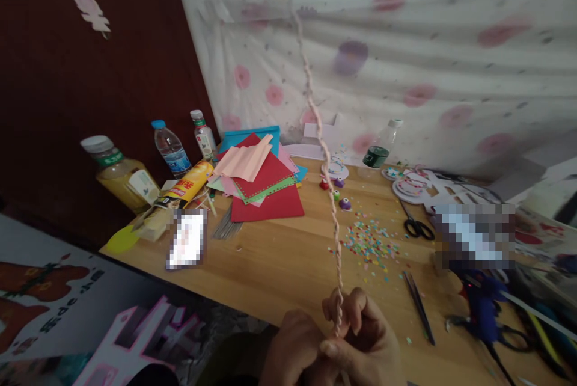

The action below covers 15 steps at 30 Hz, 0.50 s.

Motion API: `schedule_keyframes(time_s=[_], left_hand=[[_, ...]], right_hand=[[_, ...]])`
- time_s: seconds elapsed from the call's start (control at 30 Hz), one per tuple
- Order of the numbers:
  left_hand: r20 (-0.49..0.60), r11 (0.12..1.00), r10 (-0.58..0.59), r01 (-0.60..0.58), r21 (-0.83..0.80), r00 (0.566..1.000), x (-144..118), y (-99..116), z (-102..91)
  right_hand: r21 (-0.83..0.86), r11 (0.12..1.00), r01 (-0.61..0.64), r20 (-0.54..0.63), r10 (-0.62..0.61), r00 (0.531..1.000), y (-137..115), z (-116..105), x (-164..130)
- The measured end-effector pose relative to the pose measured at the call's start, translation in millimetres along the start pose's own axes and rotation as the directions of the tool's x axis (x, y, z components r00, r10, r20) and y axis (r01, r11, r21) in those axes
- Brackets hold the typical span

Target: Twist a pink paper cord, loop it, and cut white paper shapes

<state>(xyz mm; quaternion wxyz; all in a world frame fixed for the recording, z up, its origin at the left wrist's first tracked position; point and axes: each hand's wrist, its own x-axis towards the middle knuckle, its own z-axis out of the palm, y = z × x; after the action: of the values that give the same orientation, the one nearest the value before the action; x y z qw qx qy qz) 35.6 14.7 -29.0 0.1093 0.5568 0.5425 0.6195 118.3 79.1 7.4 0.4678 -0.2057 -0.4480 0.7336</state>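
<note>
While both hands were pressed together at the lower edge of the view, the following was noted

Left hand: the left hand (288,347) was seen curled, its fingers closed against the lower end of the twisted pink paper cord (321,145); whether the cord was actually pinched by it could not be told

Right hand: the right hand (360,338) was wrapped round the same end, the cord being gripped between the thumb and the bent fingers just above the left hand

Cord position: the cord was held taut, rising straight up and away from the hands to a fixing point high on the spotted white cloth (406,61) far beyond them

Long axis: the axis was found to run almost directly away from the hands, leaning slightly to the left as it climbed

Nearer hand: both hands were touching the cord; the right was set a little higher along it

Beneath the cord: the wooden table (270,260) was crossed by it, with scattered confetti (369,245) just ahead of the right hand

Left of the hands, well ahead: a stack of coloured paper (265,184) and several bottles (169,148) were seen

Right of the hands: black scissors (417,226) and a blue glue gun (480,308) were lying apart from the cord
</note>
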Motion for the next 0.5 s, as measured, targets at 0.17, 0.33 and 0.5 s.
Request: schedule_keyframes(time_s=[0.17,0.33,0.5], left_hand=[[0.241,0.968,-0.003,-0.058,0.243,0.971,27,-10,-66.2],[-0.195,0.687,-0.161,0.252,0.681,0.967,56,-67,-166.7],[-0.252,0.478,-0.120,0.278,0.833,0.960,72,-106,-200.8]], right_hand=[[-0.027,0.999,0.017,-0.027,-0.018,0.999,-5,1,-2],[0.027,1.000,0.001,-0.174,0.004,0.985,-7,12,-1],[0.015,1.000,-0.019,-0.194,0.022,0.981,-5,22,0]])
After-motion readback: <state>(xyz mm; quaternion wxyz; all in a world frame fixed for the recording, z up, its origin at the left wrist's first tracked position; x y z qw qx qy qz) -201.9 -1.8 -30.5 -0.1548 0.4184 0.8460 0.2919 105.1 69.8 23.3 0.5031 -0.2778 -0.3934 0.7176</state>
